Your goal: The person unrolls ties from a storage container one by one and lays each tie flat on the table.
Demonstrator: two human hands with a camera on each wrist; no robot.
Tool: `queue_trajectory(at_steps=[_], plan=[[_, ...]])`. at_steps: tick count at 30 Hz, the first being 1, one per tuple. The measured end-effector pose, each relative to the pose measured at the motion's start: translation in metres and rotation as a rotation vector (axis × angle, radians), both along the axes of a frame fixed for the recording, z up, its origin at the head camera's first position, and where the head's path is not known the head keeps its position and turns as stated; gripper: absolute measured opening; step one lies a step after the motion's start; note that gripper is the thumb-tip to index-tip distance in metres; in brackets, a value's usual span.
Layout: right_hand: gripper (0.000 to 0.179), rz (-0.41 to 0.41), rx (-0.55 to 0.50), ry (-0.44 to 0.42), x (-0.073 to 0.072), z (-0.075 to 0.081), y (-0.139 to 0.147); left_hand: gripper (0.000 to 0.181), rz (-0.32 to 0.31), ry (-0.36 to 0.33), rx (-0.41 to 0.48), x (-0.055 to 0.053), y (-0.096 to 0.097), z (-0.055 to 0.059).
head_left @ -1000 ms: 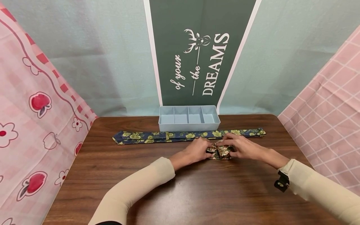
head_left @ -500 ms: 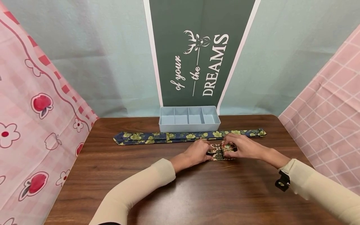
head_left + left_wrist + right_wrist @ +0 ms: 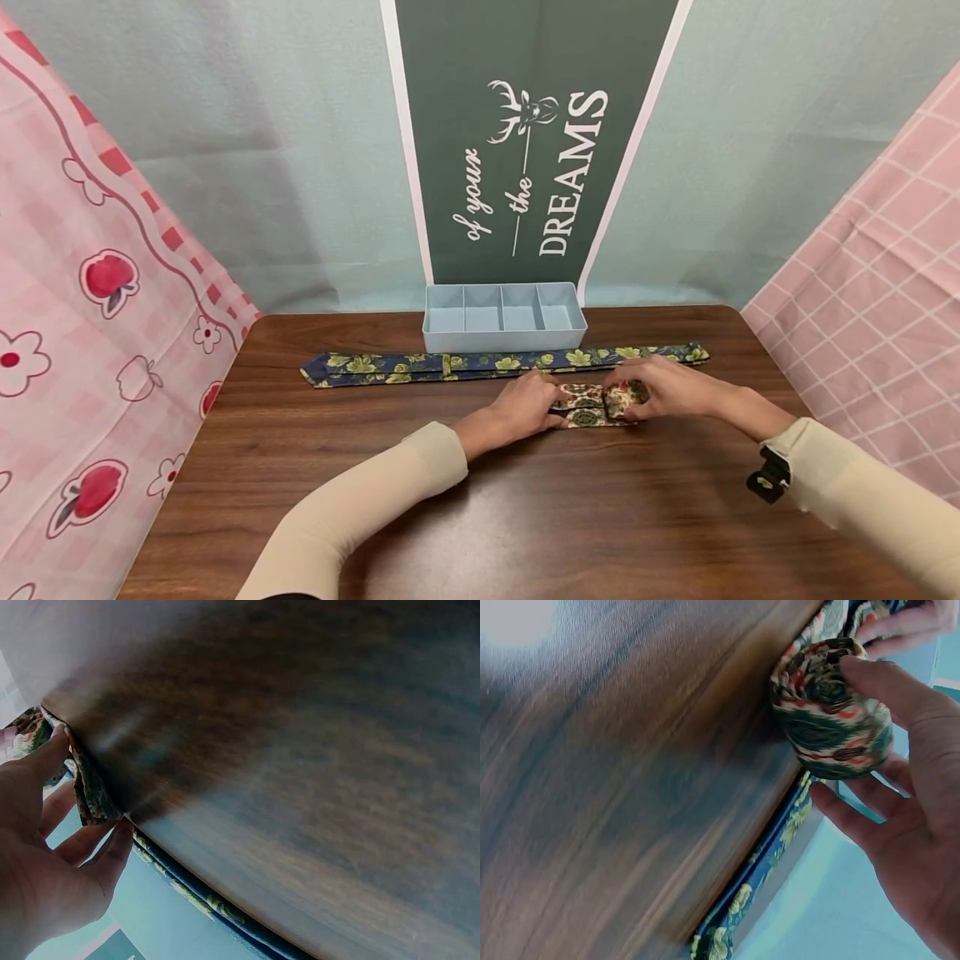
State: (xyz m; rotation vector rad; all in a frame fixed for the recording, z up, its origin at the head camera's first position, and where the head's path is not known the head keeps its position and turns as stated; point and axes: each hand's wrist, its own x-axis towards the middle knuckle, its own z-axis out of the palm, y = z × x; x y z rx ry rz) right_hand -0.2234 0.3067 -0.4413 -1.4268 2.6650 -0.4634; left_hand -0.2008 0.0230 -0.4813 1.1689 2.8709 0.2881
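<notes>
A multicoloured patterned necktie lies between both hands on the table, part flat and part wound in a roll. My left hand grips its flat left end; in the left wrist view, thumb and fingertips sit at opposite edges of the tie end. My right hand holds the rolled part at the right, thumb on the near coiled side and fingers round the far side. Just behind them, a blue necktie with yellow flowers lies stretched lengthwise, partly hidden by the right hand.
A light blue box with several compartments stands at the back of the wooden table, behind the blue tie. A printed cloth hangs behind the table, and pink cloths flank it left and right.
My right hand has moved right with the roll, and a longer flat stretch of the patterned necktie shows between the hands. My left hand has stayed at the left end.
</notes>
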Motion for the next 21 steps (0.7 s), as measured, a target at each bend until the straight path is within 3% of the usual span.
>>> queue_trajectory(at_steps=[9,21], plan=[[0.049,-0.091,0.002,-0.084,-0.004,0.001,0.022,0.042,0.005,0.008,0.012,0.000,0.000,0.000],[0.052,-0.038,-0.055,-0.064,-0.004,-0.002,0.031,0.042,-0.015,0.017,-0.030,0.000,0.010,0.004]])
